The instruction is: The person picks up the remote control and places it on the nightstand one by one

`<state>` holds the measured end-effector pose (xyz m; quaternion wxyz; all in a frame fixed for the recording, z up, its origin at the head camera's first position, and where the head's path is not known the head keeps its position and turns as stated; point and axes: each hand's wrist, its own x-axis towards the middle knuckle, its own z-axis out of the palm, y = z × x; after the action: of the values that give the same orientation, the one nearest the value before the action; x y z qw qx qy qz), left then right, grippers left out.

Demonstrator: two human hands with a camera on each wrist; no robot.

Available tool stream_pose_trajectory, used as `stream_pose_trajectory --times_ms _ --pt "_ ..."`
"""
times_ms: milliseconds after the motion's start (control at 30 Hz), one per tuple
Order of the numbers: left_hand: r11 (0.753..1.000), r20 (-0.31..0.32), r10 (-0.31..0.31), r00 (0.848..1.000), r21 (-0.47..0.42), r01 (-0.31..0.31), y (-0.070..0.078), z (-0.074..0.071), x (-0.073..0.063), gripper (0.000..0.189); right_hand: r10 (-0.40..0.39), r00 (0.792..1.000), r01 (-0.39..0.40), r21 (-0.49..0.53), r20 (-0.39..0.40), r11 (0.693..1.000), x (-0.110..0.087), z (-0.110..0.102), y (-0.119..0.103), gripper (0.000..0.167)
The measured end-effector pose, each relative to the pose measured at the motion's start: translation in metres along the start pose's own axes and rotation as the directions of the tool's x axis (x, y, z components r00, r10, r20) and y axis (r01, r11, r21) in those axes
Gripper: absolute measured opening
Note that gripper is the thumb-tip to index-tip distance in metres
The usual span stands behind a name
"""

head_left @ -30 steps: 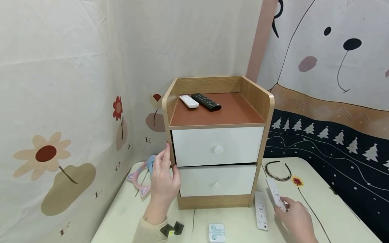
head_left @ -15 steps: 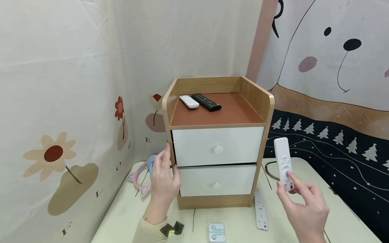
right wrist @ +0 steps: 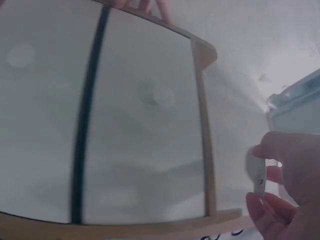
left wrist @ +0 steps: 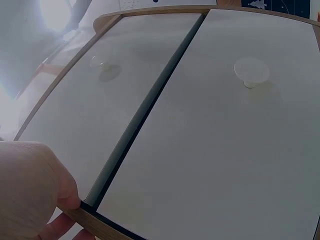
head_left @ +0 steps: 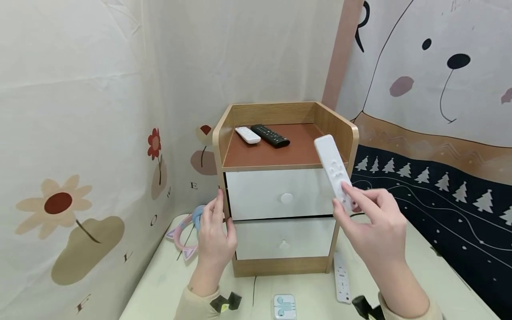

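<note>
My right hand (head_left: 378, 226) pinches a white remote control (head_left: 333, 166) between thumb and fingers, its far end raised in front of the right part of the small cabinet (head_left: 280, 267). The right wrist view shows the same remote (right wrist: 256, 170) blurred, seen from its near end. My left hand (head_left: 216, 238) rests against the cabinet's left side, fingers extended along it and thumb at the front edge. On the cabinet's brown top lie a smaller white remote (head_left: 248, 135) and a black remote (head_left: 270, 136). Both white drawers (head_left: 256, 195) sit closed, with round knobs.
Another long white remote (head_left: 342, 278) lies on the table by the cabinet's front right corner. A case with earphones (head_left: 285, 306) lies in front. A pink and blue cat-ear headband (head_left: 182, 233) lies behind my left hand. Printed cloth walls stand close at left and right.
My right hand has lifted the white remote from the table on the right, up and leftward to the cabinet's front. My left hand has stayed against the cabinet's side.
</note>
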<state>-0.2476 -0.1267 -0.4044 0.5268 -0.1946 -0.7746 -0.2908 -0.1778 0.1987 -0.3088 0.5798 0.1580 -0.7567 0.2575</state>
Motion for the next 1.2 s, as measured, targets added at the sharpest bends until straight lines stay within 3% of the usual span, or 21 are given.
stream_pose_trajectory --times_ms 100,267,500,733,867,1033,1100,1200 --pt "1.000 -0.009 0.008 1.000 -0.005 -0.008 0.000 0.000 0.001 0.090 -0.002 0.999 0.003 -0.037 0.050 0.999 0.020 0.006 -0.008 0.038" --pt "1.000 -0.010 0.005 1.000 -0.010 -0.005 0.000 0.000 0.001 0.091 0.062 0.984 -0.042 -0.123 0.166 0.991 0.048 0.017 -0.018 0.032" --pt "1.000 0.010 -0.007 1.000 -0.001 0.007 0.000 0.001 -0.001 0.092 0.230 0.915 -0.155 -0.235 0.332 0.959 0.078 0.030 -0.027 0.031" --pt "1.000 0.025 -0.016 1.000 0.002 0.016 0.000 0.002 -0.002 0.092 0.257 0.856 -0.111 -0.325 0.449 0.939 0.101 0.042 -0.029 0.034" --pt "1.000 0.033 -0.023 0.999 0.003 0.023 0.000 0.001 -0.001 0.092 0.264 0.800 -0.064 -0.360 0.540 0.931 0.119 0.051 -0.031 0.035" --pt "1.000 0.025 -0.024 0.999 -0.003 0.024 0.000 -0.001 -0.001 0.092 0.342 0.667 -0.055 -0.413 0.662 0.909 0.146 0.069 -0.030 0.036" --pt "1.000 0.020 -0.023 1.000 -0.005 0.023 0.000 -0.001 -0.001 0.092 0.378 0.626 -0.075 -0.430 0.682 0.900 0.153 0.078 -0.027 0.037" --pt "1.000 0.022 -0.024 0.999 -0.004 0.024 0.000 -0.001 -0.001 0.092 0.404 0.601 -0.096 -0.440 0.690 0.893 0.157 0.088 -0.021 0.040"
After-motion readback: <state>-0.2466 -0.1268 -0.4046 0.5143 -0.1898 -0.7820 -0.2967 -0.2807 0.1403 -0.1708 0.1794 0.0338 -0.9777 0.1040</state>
